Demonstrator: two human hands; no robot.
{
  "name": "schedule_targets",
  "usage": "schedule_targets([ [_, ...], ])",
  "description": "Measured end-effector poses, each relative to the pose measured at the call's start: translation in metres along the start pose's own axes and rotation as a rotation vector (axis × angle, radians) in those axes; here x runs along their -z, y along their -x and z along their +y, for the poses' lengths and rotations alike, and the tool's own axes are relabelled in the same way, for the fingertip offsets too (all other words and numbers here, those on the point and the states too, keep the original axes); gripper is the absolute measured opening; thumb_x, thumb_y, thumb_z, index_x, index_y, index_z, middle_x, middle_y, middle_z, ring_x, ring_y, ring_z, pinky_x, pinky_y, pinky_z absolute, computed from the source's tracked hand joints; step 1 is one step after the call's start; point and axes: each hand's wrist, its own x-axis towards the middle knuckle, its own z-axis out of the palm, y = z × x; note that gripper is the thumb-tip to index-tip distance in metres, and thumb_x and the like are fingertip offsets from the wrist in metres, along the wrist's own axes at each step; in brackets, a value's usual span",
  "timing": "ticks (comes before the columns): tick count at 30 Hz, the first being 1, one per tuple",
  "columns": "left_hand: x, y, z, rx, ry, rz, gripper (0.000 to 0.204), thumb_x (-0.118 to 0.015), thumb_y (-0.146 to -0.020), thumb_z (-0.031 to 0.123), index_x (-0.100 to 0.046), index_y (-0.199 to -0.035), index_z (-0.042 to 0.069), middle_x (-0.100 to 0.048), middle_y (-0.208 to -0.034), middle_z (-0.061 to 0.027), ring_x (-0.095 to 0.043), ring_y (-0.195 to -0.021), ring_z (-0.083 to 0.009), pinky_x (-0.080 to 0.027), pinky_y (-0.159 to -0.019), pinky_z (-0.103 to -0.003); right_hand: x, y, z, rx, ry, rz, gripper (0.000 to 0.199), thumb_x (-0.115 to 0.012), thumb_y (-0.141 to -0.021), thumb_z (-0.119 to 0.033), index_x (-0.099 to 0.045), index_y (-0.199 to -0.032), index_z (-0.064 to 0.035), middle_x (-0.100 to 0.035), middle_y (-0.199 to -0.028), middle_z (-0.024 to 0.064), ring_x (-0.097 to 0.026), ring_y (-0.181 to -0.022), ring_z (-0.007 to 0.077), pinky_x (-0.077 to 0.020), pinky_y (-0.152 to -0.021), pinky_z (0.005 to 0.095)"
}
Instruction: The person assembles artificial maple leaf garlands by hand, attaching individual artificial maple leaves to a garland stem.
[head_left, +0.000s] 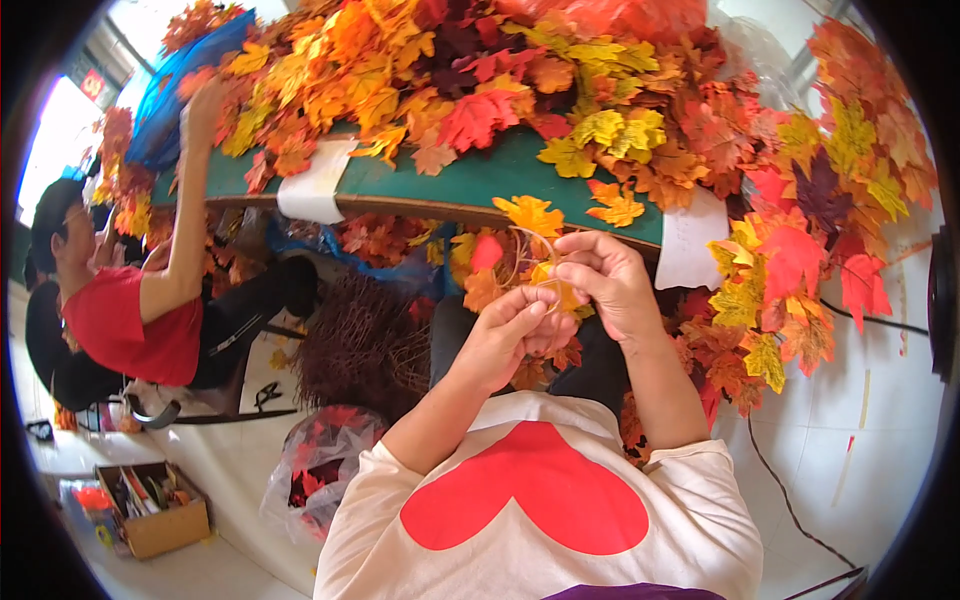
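In front of my chest, both hands are closed on a thin, pale, looped stem (536, 240) of artificial maple leaves. My left hand (520, 328) pinches it lower down, fingers curled and thumb pressed in. Slightly higher, my right hand (603, 278) grips it between thumb and fingertips. A yellow-orange maple leaf (530, 214) stands just above my hands, near the table edge. Another yellow leaf shows between my hands, partly hidden by fingers. More orange leaves hang below them over my lap; which of these join the stem I cannot tell.
A green table (450, 185) carries a heap of autumn leaves (370, 70). Leaf garlands (790, 250) hang at right. A bundle of brown twigs (355, 340) and a clear bag (325, 465) stand at left. A co-worker (130, 320) sits beyond, near a cardboard box (165, 530).
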Motion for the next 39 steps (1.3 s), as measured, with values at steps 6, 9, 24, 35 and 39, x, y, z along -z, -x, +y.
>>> schedule_targets([
  [6,0.001,0.005,0.003,0.22,0.277,-0.086,0.03,-0.047,-0.091,0.024,-0.05,-0.114,0.004,-0.058,-0.082,0.0,-0.049,-0.061,-0.0062,-0.041,-0.05,-0.018,0.004,-0.007,0.02,-0.213,-0.365,-0.099,0.021,-0.058,-0.079,-0.003,-0.056,-0.1,-0.0032,-0.055,-0.079,0.0002,-0.05,-0.058,0.0049,-0.0427,-0.054,0.0166],
  [9,0.0,-0.001,-0.002,0.27,0.349,-0.047,0.031,-0.05,-0.089,0.024,-0.051,-0.115,0.006,-0.058,-0.082,0.0021,-0.037,-0.054,-0.0039,-0.028,-0.042,-0.015,0.007,-0.007,0.031,-0.264,-0.467,-0.127,0.02,-0.055,-0.083,-0.005,-0.056,-0.103,-0.0029,-0.055,-0.076,-0.0016,-0.05,-0.06,0.0038,-0.0442,-0.059,0.0172],
  [24,-0.019,0.003,0.01,0.288,0.34,0.058,0.018,-0.05,-0.09,0.021,-0.055,-0.104,0.011,-0.059,-0.083,0.002,-0.034,-0.052,-0.0038,-0.024,-0.042,-0.016,0.008,-0.008,0.036,0.52,0.696,-0.086,0.021,-0.057,-0.08,-0.005,-0.062,-0.1,-0.0105,-0.062,-0.09,0.007,-0.059,-0.078,0.0189,-0.0473,-0.07,0.0278],
  [35,-0.006,-0.003,0.002,0.345,0.496,0.14,0.021,-0.047,-0.091,0.021,-0.054,-0.108,0.011,-0.062,-0.081,0.0014,-0.035,-0.051,-0.0034,-0.025,-0.04,-0.015,0.007,-0.008,0.053,0.427,0.599,-0.024,0.019,-0.052,-0.083,-0.006,-0.061,-0.099,-0.0037,-0.061,-0.084,0.0092,-0.061,-0.076,0.0169,-0.0481,-0.067,0.0249],
  [39,-0.007,-0.002,0.0,0.343,0.503,0.144,0.021,-0.048,-0.091,0.021,-0.055,-0.108,0.011,-0.062,-0.081,0.0016,-0.034,-0.051,-0.0035,-0.026,-0.04,-0.015,0.005,-0.007,0.048,0.416,0.587,-0.014,0.018,-0.051,-0.084,-0.005,-0.062,-0.098,-0.0025,-0.062,-0.086,0.0101,-0.062,-0.078,0.0163,-0.0479,-0.068,0.0243],
])
